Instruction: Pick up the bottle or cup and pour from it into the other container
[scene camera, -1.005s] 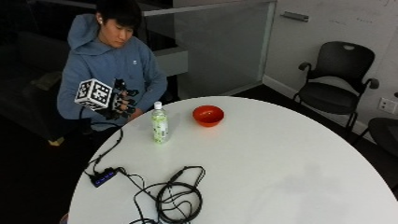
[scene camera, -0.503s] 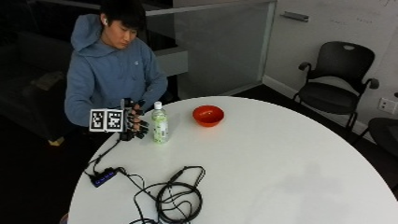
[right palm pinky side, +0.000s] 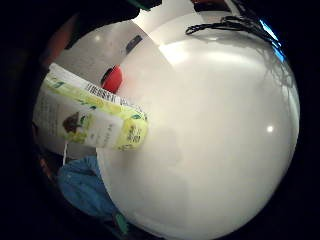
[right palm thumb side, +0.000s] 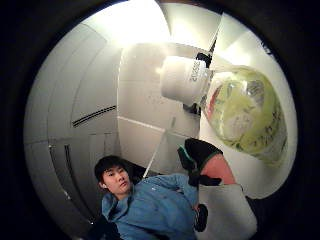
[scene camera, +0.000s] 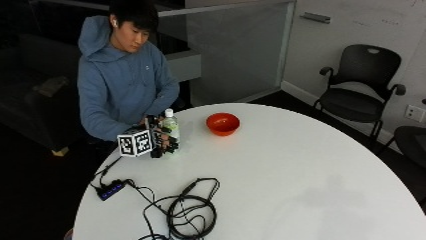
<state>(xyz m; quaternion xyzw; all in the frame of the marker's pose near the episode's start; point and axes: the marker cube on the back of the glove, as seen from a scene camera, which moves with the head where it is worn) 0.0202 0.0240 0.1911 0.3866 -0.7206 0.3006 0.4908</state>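
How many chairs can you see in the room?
2. One black office chair with armrests stands by the wall beyond the round white table; part of another dark chair shows at the picture's edge. More may be hidden.

The person sits at the far left side of the table, head bowed toward their hands. The gloved right hand (scene camera: 162, 140) is low at the table's edge in front of the chest, its fingers curled round the bottle (scene camera: 170, 131) — the thumb (right palm thumb side: 197, 152) shows black in the thumb-side palm view, bent beside the bottle's body. The right forearm, in a blue sleeve (scene camera: 106, 127), runs down from the shoulder to that hand.
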